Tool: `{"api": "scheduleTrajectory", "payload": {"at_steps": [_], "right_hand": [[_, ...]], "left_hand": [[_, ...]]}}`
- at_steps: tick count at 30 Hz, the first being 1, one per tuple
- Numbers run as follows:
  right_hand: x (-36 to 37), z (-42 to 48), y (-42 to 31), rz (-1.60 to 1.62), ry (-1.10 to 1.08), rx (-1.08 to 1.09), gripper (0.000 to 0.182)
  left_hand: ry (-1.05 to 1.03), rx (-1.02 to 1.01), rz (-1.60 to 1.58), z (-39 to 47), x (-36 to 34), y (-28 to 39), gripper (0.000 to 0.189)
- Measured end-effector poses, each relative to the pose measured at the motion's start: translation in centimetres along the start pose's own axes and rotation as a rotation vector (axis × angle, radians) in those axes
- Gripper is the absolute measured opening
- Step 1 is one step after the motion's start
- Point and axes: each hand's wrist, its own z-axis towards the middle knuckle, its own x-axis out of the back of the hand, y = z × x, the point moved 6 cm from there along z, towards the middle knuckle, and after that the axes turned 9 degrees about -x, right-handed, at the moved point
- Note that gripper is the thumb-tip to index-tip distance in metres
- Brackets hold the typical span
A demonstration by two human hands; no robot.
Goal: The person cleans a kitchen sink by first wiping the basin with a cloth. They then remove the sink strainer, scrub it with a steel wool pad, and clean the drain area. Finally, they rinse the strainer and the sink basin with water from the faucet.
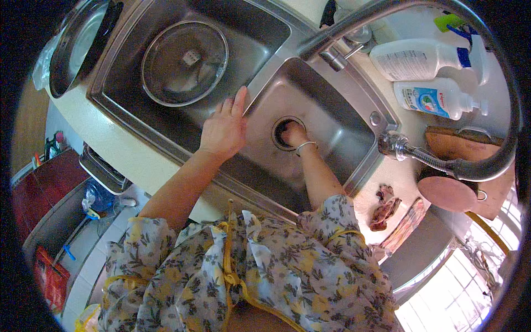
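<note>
My right hand, with a bracelet at the wrist, reaches into the round drain opening of the smaller steel sink basin. Its fingers are hidden inside the drain, so what they touch cannot be seen. My left hand rests on the divider between the two basins, palm down, with the fingers somewhat spread and nothing held. In the larger basin, just beyond that hand, lies a round clear lid or bowl with a pale rim. A small pale label shows on it.
The curved faucet spout arches over the right side. Two white bottles lie in view behind the sink. Right of it are wooden cutting boards, dark red meat pieces and a packaged strip. A dark pan stands left.
</note>
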Motion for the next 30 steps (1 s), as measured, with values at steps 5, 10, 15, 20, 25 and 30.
{"api": "scheduleTrajectory", "payload": {"at_steps": [5,10,15,20,25,30], "right_hand": [[1.4,-1.0,1.9,0.269,0.068,-0.017,0.023],[0.1,-3.3,0.4,-0.213,0.315,0.023,0.019],[-5.5,-0.6,2.5,-0.08,0.161,-0.089,0.019],[-5.1,0.0,4.9,0.773,-0.11,-0.355,0.024],[-3.3,-4.0,4.4,1.733,-0.165,-0.469,0.045],[2.1,-8.8,1.7,2.143,-0.123,-0.339,0.051]], "left_hand": [[0.05,-0.015,0.046,0.0,-0.2,-0.1,0.07],[0.081,-0.05,0.034,0.3,0.1,0.1,0.068],[0.01,-0.018,0.036,0.2,0.4,0.4,0.068],[0.024,-0.03,0.007,-0.1,0.1,0.2,0.07],[0.042,-0.042,-0.007,0.0,0.3,0.5,0.072],[0.067,-0.057,0.05,0.0,0.2,0.6,0.072]]}}
